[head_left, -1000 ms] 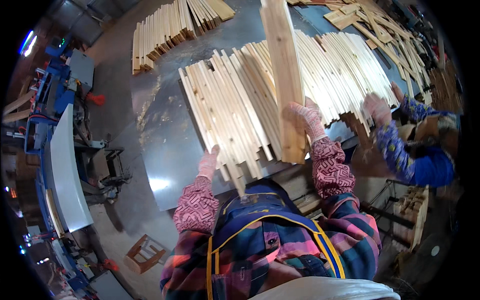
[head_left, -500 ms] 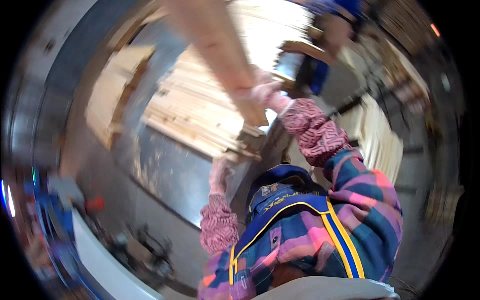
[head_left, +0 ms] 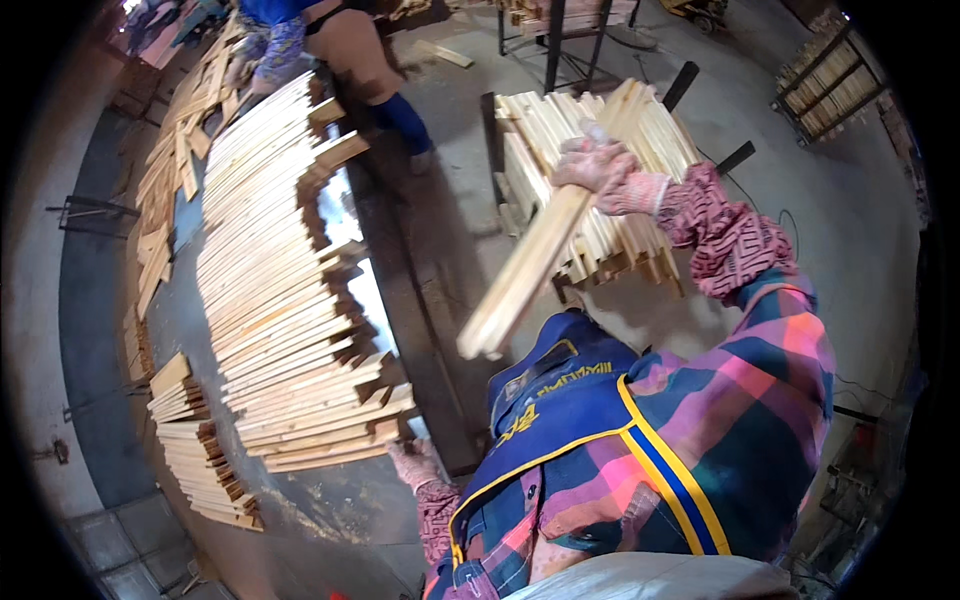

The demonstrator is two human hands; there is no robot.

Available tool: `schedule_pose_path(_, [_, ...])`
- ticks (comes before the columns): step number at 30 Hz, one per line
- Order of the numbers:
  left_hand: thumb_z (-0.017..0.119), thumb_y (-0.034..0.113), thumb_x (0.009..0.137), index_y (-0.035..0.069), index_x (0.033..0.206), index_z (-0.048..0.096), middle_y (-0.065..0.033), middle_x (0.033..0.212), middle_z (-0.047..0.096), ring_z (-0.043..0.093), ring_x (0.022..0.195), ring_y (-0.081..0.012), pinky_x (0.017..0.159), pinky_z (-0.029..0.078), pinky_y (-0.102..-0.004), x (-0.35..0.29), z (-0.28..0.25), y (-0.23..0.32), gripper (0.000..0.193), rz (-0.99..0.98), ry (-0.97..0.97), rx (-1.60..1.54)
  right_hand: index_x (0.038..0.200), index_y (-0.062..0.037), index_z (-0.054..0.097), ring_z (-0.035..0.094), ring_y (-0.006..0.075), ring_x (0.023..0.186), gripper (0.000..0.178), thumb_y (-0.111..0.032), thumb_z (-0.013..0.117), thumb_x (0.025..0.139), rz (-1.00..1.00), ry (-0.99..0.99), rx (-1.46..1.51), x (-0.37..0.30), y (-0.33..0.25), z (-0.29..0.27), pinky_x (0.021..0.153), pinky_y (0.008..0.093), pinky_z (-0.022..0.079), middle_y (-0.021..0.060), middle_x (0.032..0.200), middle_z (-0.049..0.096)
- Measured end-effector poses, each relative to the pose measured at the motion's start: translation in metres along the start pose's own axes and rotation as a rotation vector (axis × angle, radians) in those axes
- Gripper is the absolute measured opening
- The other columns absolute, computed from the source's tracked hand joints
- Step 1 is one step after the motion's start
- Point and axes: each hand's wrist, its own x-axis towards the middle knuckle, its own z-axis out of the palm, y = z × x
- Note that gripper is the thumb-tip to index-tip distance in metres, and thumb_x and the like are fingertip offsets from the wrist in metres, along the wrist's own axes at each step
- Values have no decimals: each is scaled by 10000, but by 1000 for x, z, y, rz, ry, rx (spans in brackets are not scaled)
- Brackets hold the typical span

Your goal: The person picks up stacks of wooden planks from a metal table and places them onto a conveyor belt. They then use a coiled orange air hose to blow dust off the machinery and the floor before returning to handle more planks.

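My right hand point(head_left: 600, 170), in a pale pink knitted glove, is closed around a long wooden board point(head_left: 528, 272). The board slants from a stack of boards point(head_left: 640, 225) on the right down toward my apron, and its near end hangs over the floor. My left hand point(head_left: 415, 462), gloved alike, rests at the table's near right edge, beside the nearest boards of a long row point(head_left: 290, 300). Its fingers look stretched out against the board ends, though partly hidden. The row's boards lie side by side, their right ends uneven.
The metal table point(head_left: 330, 510) also carries a smaller board pile point(head_left: 205, 460) and scattered wood pieces point(head_left: 185, 140) along its far left side. Another person point(head_left: 350, 50) in blue stands at the table's far end. A rack of wood point(head_left: 830, 80) stands at the far right.
My view has turned to the right. The board in my right hand has swung from above the table row to over the right stack. My left hand stays by the row's near end.
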Motion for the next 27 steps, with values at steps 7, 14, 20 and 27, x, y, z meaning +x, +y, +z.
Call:
schedule_pose_path(7, [531, 219, 954, 88, 1348, 427, -113, 1139, 598, 552, 1038, -238, 824, 478, -375, -59, 118, -39, 428, 98, 391, 1492, 926, -216, 630, 493, 188, 1140, 224, -236, 629, 703, -164, -489, 500, -137, 117, 98, 1178, 546, 144, -47, 944, 572])
schedule_pose_path(14, [558, 393, 935, 64, 1399, 388, -190, 1173, 607, 622, 1025, -304, 755, 507, -345, -131, 269, -70, 593, 151, 227, 1206, 1106, -131, 607, 454, 268, 1269, 326, -362, 521, 893, 512, -346, 896, -131, 76, 237, 1172, 428, 221, 88, 1234, 571])
schedule_pose_path(20, [565, 446, 917, 26, 1488, 278, -261, 1357, 507, 524, 1228, -375, 996, 422, -375, -141, 269, -97, 764, 100, 7, 1337, 1438, -68, 402, 445, 340, 1313, 609, -448, 445, 965, 1727, -463, 1298, -134, -35, 334, 1087, 368, 342, 197, 1415, 479])
schedule_pose_path(27, [595, 452, 893, 90, 1499, 278, -218, 1350, 535, 534, 1226, -367, 1015, 416, -390, -148, 297, -31, 774, 39, -138, 1287, 1425, -27, 409, 525, 269, 1209, 611, -461, 410, 995, 1589, -273, 1704, -174, -29, 367, 1053, 329, 369, 149, 1349, 536])
